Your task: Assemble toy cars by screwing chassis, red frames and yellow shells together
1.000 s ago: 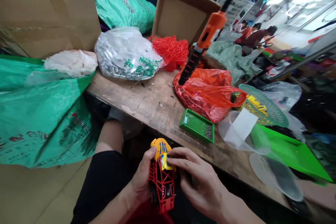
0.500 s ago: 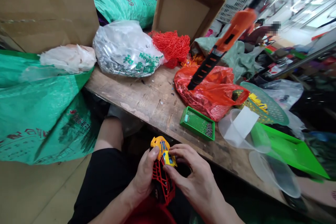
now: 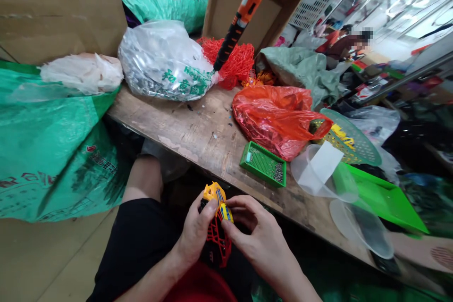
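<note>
My left hand [image 3: 194, 232] is closed around a toy car [image 3: 220, 241] over my lap. The car has a yellow-orange front, a red cage-like frame and dark wheels. With thumb and fingers, my right hand [image 3: 261, 232] pinches a small yellow plastic part [image 3: 226, 213] with blue markings against the car's upper side. Whether that part is seated or loose I cannot tell. Part of the car is hidden behind my left fingers. Beyond my hands, on the bench, sits a green tray [image 3: 264, 164] with small screws at one end.
An orange electric screwdriver [image 3: 244, 12] hangs over the wooden bench [image 3: 184, 125]. Along the bench are a clear bag [image 3: 164, 63] of small parts, red plastic pieces [image 3: 230, 59], a red bag [image 3: 272, 118], a clear tub [image 3: 311, 177] and a bright green tray [image 3: 389, 203]. People work far right.
The hanging screwdriver has swung left and away from the red bag. My right fingers have tilted the yellow part closer against the car. The view has shifted slightly.
</note>
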The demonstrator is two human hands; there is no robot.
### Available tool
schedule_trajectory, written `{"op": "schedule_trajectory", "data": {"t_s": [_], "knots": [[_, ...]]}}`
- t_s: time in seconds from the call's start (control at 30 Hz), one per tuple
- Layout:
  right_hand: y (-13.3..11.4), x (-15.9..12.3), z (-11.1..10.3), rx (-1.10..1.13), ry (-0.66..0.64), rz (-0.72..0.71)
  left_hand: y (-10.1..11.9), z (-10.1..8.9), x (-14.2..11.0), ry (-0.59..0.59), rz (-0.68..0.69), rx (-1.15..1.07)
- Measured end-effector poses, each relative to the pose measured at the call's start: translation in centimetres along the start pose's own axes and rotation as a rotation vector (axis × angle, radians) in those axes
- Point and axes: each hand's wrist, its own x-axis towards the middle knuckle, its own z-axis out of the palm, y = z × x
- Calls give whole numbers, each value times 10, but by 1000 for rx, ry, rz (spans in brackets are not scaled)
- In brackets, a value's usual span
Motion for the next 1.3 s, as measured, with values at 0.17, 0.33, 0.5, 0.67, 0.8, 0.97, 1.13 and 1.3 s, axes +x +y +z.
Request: {"op": "schedule_trajectory", "data": {"t_s": [0.17, 0.33, 0.5, 0.67, 0.8, 0.97, 1.13, 1.3], "knots": [[11, 0, 0, 72, 10, 66, -5, -3, 1, 10, -8, 20], [17, -3, 2, 52, 52, -9, -3, -3, -1, -7, 16, 37], [15, -11, 6, -213, 106, -197, -3, -1, 0, 21, 22, 1], [18, -16, 8, -229, 89, -220, -2, 0, 2, 11, 7, -10], [17, -14, 8, -159, 134, -197, 1, 1, 0, 21, 32, -2], [12, -12, -1, -36, 214, -64, 2, -1, -1, 21, 21, -18], [22, -25, 1, 47, 310, -7, -2, -4, 1, 66, 21, 0], [34, -40, 18, 14, 292, -15, -1, -1, -2, 93, -5, 5]]}}
